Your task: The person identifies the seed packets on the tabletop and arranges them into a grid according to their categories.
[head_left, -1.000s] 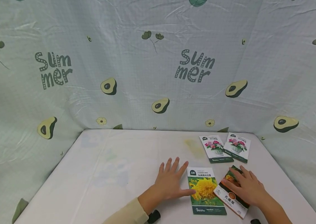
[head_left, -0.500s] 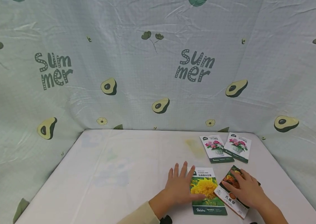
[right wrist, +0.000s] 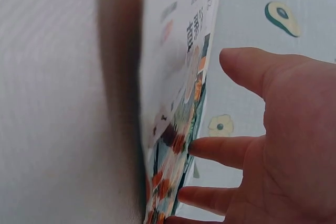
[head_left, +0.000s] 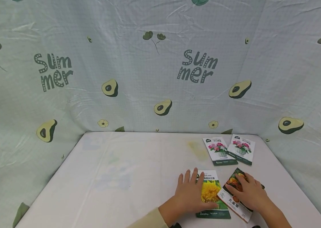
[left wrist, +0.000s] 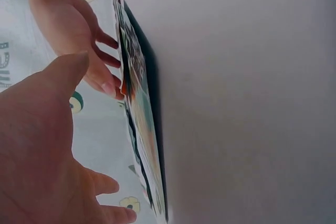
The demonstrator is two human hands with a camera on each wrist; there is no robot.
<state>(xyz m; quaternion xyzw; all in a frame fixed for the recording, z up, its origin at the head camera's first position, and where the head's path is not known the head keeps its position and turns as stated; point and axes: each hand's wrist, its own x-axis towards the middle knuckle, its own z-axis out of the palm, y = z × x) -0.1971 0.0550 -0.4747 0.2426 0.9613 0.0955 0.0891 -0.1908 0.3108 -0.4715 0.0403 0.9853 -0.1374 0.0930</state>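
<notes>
Pale grey-green cloth printed with avocados (head_left: 137,69) backs a white rectangular table (head_left: 106,177)

Near the front right of the table lies a flat rectangular packet with a large yellow flower, a white top and a dark green bottom band (head_left: 210,193). The left hand (head_left: 190,194), emerging from a beige sleeve (head_left: 149,220), is over it with fingers spread and thumb stretched across; whether it touches cannot be told. Just beside lies a slanted rectangular packet with orange flowers on black and a white lower end (head_left: 231,202), one corner meeting the yellow-flower packet's right-hand edge. The right hand (head_left: 250,191) rests its extended fingertips on the orange-flower packet, gripping nothing. Behind these, toward the back of the table, lie two white packets, each with pink flowers in a pot and a green bottom band (head_left: 218,151) (head_left: 242,148), touching each other at their edges
</notes>
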